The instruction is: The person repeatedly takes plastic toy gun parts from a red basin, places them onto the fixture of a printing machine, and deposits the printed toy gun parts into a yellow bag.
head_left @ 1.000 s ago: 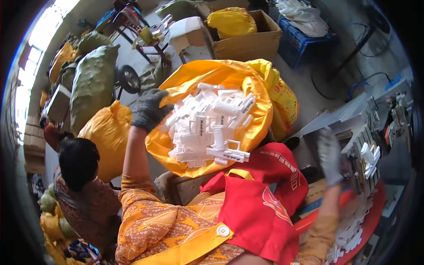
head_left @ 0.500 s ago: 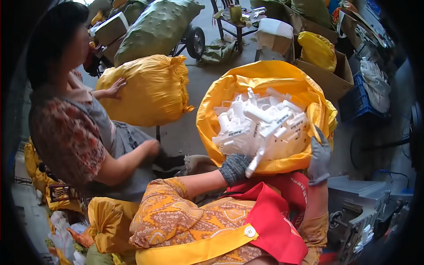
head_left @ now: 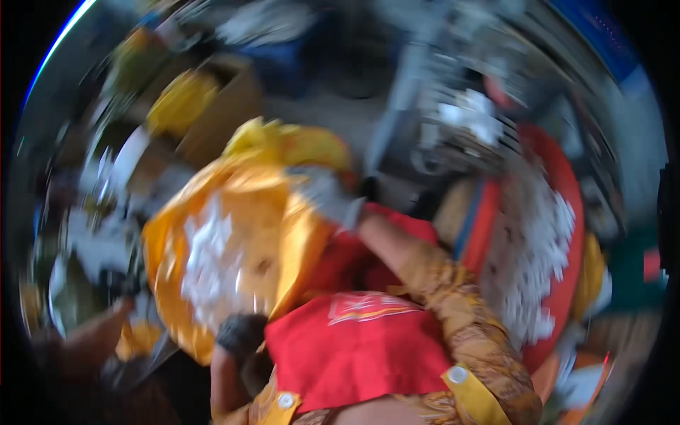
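A yellow-orange woven sack point(head_left: 166, 283) stands with its mouth wide in front of me, to the left. Small white plastic parts point(head_left: 205, 262) lie in it, with part of its inner wall bare. My left hand point(head_left: 242, 334), in a dark grey knitted glove, is at the sack's near rim; motion smears its fingers. My right hand point(head_left: 327, 197), in a light grey glove, is closed on the sack's right rim, though its fingertips are blurred. A red apron point(head_left: 354, 347) covers my front.
On my right stands a long red tub point(head_left: 563, 191) holding many white parts point(head_left: 531, 262). Machinery point(head_left: 460, 134) is beyond it. A cardboard box point(head_left: 230, 106) with a yellow bag point(head_left: 183, 103) sits at the far left. A co-worker's blurred arm point(head_left: 92, 336) reaches in at the left.
My view has swung right, bringing the red tub into sight and shifting the sack leftward. Both hands remain at the sack's rim. The co-worker is now mostly out of view.
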Motion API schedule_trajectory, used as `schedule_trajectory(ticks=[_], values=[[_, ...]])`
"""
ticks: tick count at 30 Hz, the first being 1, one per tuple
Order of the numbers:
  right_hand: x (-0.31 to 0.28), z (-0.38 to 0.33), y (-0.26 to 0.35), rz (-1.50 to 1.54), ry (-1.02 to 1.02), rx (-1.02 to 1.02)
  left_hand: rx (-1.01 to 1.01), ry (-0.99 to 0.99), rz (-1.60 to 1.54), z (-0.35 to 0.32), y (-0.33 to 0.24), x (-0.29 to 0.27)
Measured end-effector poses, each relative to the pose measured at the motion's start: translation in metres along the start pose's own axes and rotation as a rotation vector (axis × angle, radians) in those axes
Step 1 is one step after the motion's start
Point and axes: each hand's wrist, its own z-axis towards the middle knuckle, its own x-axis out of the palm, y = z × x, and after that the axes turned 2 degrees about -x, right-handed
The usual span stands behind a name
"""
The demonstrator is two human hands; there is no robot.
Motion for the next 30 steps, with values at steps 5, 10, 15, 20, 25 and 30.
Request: schedule_trajectory(ticks=[5,10,15,20,25,30], values=[[-0.081,-0.069,0.047,0.053,0.172,0.436,0.111,-0.117,0.014,0.034,-0.035,-0.071],[-0.208,-0.199,0.086,0.273,0.042,0.889,0.288,-0.228,0.356,0.090,-0.094,-0.119],[-0.315,-0.378,0.048,-0.221,-0.464,1.255,0.457,-0.281,0.385,0.129,-0.170,-0.136],[-0.385,-0.423,-0.028,-0.587,-0.523,1.191,0.669,-0.241,0.363,0.142,-0.217,-0.122],[-0.368,-0.421,-0.121,-0.856,-0.209,1.380,0.744,-0.103,0.445,0.154,-0.240,-0.115],[-0.362,-0.347,-0.055,-0.538,-0.623,1.212,0.755,-0.182,0.395,0.163,-0.237,-0.112]])
